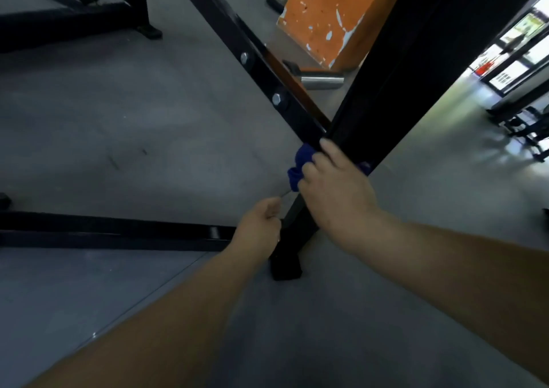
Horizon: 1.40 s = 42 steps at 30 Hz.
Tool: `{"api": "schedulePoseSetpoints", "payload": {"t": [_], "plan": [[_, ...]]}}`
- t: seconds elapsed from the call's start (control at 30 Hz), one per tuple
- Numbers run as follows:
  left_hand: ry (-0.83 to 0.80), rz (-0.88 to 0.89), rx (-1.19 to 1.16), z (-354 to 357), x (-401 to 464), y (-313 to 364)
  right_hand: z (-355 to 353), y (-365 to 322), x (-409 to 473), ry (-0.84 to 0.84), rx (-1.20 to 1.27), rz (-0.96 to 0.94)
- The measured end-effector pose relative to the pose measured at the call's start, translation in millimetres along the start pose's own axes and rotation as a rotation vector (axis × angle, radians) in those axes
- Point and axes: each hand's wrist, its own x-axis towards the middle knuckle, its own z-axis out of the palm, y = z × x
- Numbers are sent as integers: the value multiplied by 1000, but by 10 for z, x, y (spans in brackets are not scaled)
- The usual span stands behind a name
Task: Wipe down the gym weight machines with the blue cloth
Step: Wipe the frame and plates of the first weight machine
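Grey, smooth gym flooring point(124, 138) spreads under me, dull and faintly scuffed. My right hand point(335, 188) reaches forward, arm bare, and presses the blue cloth point(301, 162) against a thick black square upright post point(395, 90) of the weight machine; my fingers curl over the bunched, soft fabric, clamping it to the metal where a slanted black bar point(261, 70) with two silver hex bolts point(278, 99) meets the post. My left hand point(260, 224) sits lower, beside the post near its foot, fingers loosely curled; I cannot tell whether they hold anything. A black floor rail point(104, 233) runs off to the left. Behind stands an orange column point(332, 16) with chipped paint, a short shiny metal cylinder point(322, 80) lying at its base.
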Motion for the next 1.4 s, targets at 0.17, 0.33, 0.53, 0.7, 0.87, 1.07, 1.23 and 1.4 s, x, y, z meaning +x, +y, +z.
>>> {"api": "schedulePoseSetpoints", "payload": {"t": [0.17,0.33,0.53,0.7,0.87,1.07,1.23,1.4], "plan": [[-141,107,251,190,298,-189,54,-115,212,13,-13,182],[-56,266,425,380,434,-606,458,-714,225,-289,65,-28],[-196,173,920,206,316,-921,731,-1031,293,-210,-102,-137],[-245,110,1590,-196,271,-1150,901,-1419,495,-241,-6,-122],[-231,139,1694,-217,252,-1033,1143,-1716,379,-294,113,-177],[-99,103,1728,-553,37,-1075,851,-1779,441,-270,709,192],[30,111,1639,-897,-195,-1154,614,-2259,505,-309,1497,427],[99,135,1557,-1146,-273,-1176,816,-2060,501,-293,1575,199]]}}
